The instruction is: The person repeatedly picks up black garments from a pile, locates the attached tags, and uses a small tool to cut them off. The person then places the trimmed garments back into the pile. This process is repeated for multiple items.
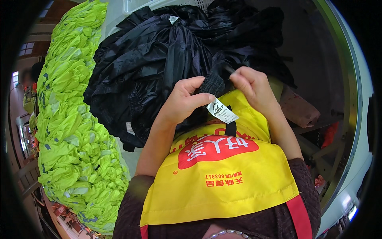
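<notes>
My left hand (185, 99) pinches the gathered elastic edge of a shiny black garment (159, 51), fingers on one side and thumb on the other. A white printed label (223, 110) hangs from that edge just below my left thumb. To its right, my right hand (253, 86) is closed, with a small dark tool-like piece showing blurred at its fingertips; I cannot make out its kind. The black fabric spreads in loose folds beyond both hands, with another small white tag (173, 19) near its far side.
A long heap of bright yellow-green garments (71, 119) runs along the left. A white basket (137, 5) stands at the far edge. On the right are a metal frame edge (352, 79) and a pinkish-brown package (299, 108). A yellow apron (223, 191) covers my front.
</notes>
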Action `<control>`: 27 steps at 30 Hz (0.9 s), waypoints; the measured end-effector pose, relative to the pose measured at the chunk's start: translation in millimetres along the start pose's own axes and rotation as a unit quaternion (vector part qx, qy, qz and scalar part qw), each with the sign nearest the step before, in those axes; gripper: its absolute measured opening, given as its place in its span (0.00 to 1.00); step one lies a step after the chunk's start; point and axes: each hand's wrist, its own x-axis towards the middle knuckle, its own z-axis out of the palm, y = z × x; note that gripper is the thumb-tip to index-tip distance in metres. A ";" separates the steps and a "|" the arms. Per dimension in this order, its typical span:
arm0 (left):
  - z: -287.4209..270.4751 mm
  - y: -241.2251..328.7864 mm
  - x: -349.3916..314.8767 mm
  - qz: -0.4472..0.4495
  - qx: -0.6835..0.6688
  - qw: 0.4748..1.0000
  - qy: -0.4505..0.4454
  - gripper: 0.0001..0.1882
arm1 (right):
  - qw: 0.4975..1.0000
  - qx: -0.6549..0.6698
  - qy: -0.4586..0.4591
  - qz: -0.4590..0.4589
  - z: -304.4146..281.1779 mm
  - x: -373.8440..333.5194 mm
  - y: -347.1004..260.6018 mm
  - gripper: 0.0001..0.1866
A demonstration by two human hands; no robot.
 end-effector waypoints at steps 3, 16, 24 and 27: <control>-1.8 -1.0 -0.4 0.000 -0.006 1.000 -0.001 0.12 | 0.974 0.182 0.037 0.128 2.4 5.1 3.4 0.11; -11.3 7.1 -10.8 0.007 0.002 0.999 0.044 0.08 | 0.987 0.126 0.056 0.082 7.2 47.6 20.6 0.09; -31.0 1.1 -19.8 0.040 0.160 0.983 0.086 0.09 | 0.977 0.072 -0.185 -0.071 35.1 53.1 36.1 0.13; -51.8 9.4 -23.5 0.199 0.387 0.877 0.203 0.10 | 0.978 0.002 -0.120 -0.168 39.1 46.5 36.4 0.08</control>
